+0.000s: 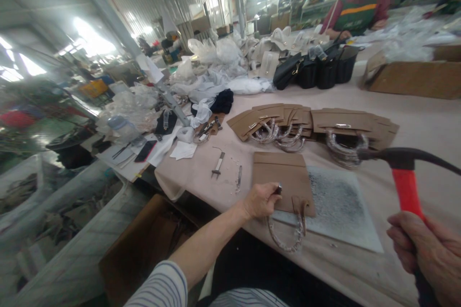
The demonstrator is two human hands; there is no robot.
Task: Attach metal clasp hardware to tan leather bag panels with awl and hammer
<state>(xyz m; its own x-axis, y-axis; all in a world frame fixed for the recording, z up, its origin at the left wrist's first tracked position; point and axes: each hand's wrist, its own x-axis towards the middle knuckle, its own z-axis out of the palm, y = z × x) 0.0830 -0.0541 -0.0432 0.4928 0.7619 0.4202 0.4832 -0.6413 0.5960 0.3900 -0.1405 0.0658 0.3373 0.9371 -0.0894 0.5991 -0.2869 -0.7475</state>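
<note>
My left hand (262,200) is closed, pinching a short metal punch (278,188) upright against a brown leather bag panel (283,172). A handle wrapped in clear plastic (286,244) hangs from the panel's near edge, below that hand. Under the panel lies a grey, dark-smudged board (342,201). At the right, my right hand (419,244) grips the red shaft of a claw hammer (404,180), its dark head raised over the table. Left of the panel are a caliper-like tool (218,165) and a thin metal rod (239,177) among small bits.
Stacks of brown panels with wrapped handles (342,122) lie beyond the board. Black bags (317,69), plastic wrapping (223,53) and a cardboard box (414,76) stand farther back. A phone (146,150) lies left. Across the table sits another person (356,14).
</note>
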